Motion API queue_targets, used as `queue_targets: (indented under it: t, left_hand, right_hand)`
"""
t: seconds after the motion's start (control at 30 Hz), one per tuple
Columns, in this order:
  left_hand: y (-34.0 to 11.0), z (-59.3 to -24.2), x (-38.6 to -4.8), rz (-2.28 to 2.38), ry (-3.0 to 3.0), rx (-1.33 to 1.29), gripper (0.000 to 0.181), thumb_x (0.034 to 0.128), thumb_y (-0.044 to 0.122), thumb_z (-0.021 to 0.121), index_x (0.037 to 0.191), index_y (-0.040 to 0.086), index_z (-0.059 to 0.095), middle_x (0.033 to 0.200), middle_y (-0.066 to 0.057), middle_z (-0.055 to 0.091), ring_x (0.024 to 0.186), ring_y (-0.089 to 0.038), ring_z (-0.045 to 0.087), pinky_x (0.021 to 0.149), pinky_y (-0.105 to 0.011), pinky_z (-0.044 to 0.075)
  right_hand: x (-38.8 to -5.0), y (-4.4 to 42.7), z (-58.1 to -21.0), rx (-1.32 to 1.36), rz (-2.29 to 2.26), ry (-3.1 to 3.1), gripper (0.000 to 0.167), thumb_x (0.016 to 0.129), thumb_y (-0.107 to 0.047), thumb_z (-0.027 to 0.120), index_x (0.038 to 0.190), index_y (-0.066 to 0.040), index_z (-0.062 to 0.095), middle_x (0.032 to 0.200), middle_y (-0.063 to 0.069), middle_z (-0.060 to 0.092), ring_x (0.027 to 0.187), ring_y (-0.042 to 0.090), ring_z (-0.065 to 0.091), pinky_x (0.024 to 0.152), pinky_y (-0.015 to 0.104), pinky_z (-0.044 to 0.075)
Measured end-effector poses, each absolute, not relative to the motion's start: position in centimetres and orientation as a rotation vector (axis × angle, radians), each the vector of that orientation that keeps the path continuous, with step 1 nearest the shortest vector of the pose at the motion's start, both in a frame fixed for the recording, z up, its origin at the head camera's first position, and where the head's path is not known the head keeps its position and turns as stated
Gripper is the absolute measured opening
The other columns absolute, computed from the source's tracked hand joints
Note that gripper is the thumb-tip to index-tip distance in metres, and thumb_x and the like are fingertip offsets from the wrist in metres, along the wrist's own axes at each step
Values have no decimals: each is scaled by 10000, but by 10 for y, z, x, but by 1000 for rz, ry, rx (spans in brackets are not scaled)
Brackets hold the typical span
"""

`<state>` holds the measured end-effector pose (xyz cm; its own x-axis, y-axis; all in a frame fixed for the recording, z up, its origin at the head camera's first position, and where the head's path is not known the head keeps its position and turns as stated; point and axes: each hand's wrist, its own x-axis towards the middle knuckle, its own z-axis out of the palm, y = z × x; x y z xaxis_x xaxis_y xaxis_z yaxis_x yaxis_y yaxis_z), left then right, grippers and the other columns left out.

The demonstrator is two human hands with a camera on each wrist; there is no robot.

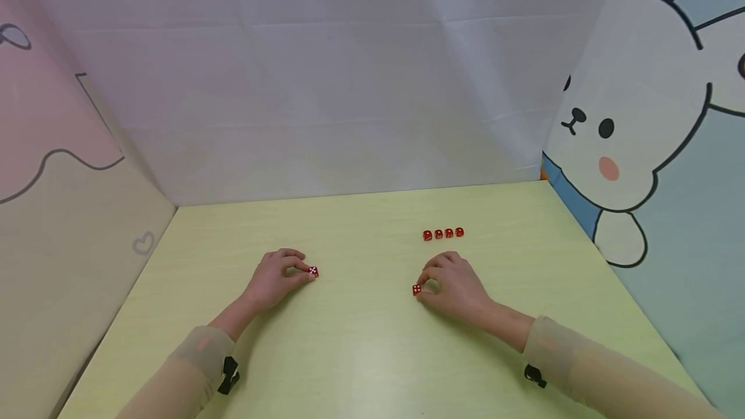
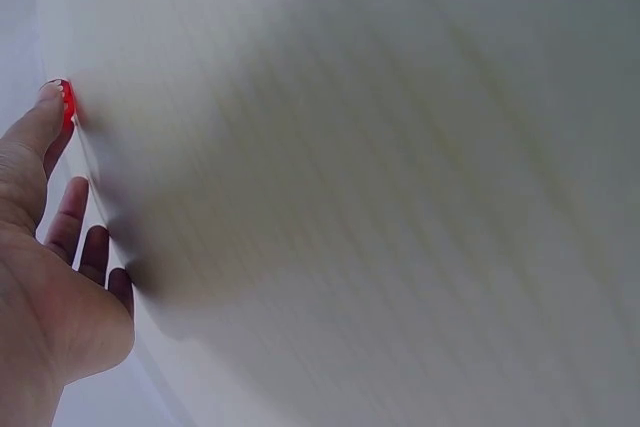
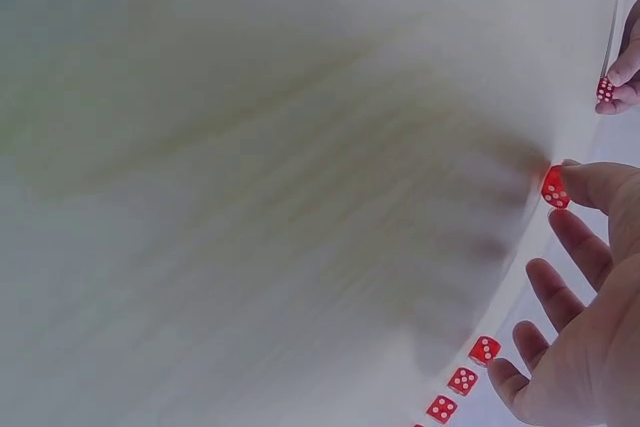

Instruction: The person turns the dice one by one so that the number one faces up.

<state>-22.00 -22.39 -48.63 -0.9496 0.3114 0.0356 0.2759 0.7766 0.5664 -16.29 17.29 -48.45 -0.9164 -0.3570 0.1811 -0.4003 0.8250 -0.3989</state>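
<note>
Between thumb and index finger, my left hand [image 1: 278,282] pinches a red die [image 1: 313,271] with white dots, low over the table's left-centre part. The left wrist view shows this die [image 2: 67,104] at the fingertips of the left hand [image 2: 60,287]. My right hand [image 1: 456,286] pinches another red die [image 1: 416,290], right of centre. In the right wrist view that die [image 3: 555,188] is at the thumb of the right hand [image 3: 590,317], with the other fingers spread. Beyond the right hand, several red dice [image 1: 449,233] stand in a short row.
The pale yellow-green table [image 1: 349,354] has a white cloth wall [image 1: 349,83] behind it. A pink and cream panel [image 1: 58,212] stands along the left side, and a panel with a cartoon rabbit [image 1: 628,147] along the right.
</note>
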Motion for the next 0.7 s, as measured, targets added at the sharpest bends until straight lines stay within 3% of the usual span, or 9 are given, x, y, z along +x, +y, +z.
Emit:
queue_targets:
  t: [0.7]
  left_hand:
    - [-225, -488, -221, 920, 2907, 482, 130, 906, 329, 802, 938, 204, 792, 1292, -95, 637, 1237, -427, 482, 1048, -587, 361]
  right_hand:
    - [-168, 170, -472, 658, 547, -2939, 145, 809, -329, 870, 908, -234, 824, 1063, -22, 669, 1134, 267, 522, 974, 493, 436]
